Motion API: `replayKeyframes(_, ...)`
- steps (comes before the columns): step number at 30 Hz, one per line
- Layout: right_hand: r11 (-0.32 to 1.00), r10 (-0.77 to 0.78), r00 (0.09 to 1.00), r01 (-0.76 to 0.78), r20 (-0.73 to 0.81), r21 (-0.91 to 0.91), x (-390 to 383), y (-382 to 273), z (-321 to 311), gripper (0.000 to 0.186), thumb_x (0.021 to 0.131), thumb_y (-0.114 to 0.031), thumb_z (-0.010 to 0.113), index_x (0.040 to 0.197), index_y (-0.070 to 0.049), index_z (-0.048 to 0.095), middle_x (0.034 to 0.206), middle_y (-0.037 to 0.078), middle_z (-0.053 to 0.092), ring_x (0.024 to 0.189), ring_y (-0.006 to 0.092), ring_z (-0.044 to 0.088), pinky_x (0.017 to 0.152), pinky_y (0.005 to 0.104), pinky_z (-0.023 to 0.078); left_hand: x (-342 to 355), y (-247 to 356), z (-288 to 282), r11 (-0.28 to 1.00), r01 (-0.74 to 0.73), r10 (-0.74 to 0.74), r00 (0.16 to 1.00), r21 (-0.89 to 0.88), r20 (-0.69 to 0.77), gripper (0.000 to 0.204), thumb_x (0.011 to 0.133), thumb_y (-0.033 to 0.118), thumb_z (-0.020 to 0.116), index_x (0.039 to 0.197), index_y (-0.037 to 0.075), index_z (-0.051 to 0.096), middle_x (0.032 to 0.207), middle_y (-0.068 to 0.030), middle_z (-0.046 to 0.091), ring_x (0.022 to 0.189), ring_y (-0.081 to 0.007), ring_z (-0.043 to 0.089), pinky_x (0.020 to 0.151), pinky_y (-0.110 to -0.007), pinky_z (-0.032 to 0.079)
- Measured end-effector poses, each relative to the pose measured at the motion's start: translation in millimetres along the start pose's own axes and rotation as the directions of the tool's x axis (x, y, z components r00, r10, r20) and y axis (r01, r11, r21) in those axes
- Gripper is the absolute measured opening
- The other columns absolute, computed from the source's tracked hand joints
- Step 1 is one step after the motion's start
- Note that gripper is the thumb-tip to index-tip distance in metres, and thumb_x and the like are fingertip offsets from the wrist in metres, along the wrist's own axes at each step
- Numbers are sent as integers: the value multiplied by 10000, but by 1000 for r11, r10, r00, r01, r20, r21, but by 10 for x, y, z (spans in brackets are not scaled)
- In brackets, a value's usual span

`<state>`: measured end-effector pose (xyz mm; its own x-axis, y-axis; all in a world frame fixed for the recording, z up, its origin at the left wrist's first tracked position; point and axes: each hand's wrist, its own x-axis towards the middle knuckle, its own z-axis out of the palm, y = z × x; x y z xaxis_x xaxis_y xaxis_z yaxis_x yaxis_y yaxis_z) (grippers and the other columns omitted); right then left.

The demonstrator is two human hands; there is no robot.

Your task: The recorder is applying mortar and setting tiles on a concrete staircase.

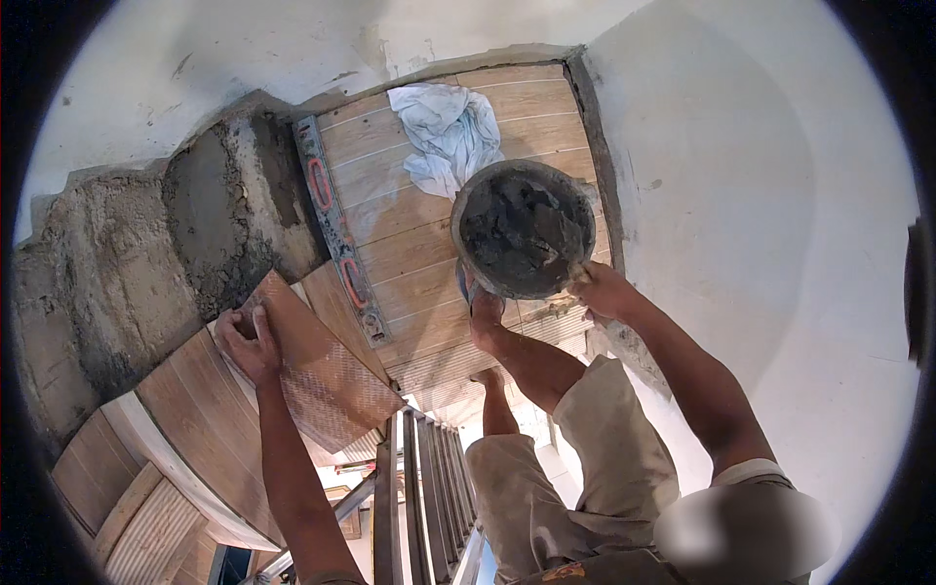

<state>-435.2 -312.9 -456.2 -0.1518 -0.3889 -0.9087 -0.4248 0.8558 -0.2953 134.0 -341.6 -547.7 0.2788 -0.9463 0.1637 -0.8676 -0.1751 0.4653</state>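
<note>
My left hand (250,345) is closed on the upper left edge of a reddish-brown tile (327,375), thumb over the face turned up to me. A grid-like texture and pale dust show on that face. The tile lies tilted over the wood-look stair tiles, one corner beside the metal railing. With my right hand (600,291) I grip the near right rim of a round, dark bucket (466,261). Wet grey mortar (522,219) fills much of it. Some fingers are hidden behind the rim. Below the bucket, my foot (487,310) is on the landing.
A spirit level (336,229) lies along the left edge of the wood-look landing (395,258). Behind the bucket is a crumpled white cloth (448,132). Rough, mortar-covered steps (127,258) run down at the left. A dark metal railing (414,487) and white walls (721,166) bound the landing.
</note>
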Motion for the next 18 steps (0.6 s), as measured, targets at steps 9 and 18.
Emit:
replayKeyframes(9,976,-128,986,105,111,192,534,-545,885,182,825,-135,709,886,2,606,671,77,586,626,171,606,507,347,475,-387,-148,-167,998,-69,70,997,-12,32,533,886,268,716,1279,-8,484,1413,-248,452,1309,-409,424,1099,-498,345)
replayKeyframes(18,948,-92,961,4,261,318,318,-394,685,238,838,-72,670,1051,-23,576,712,54,571,474,152,537,415,327,449,-333,-5,-86,989,-126,122,991,77,49,742,850,457,713,1369,-1,447,1429,-233,440,1332,-422,387,1132,-541,261)
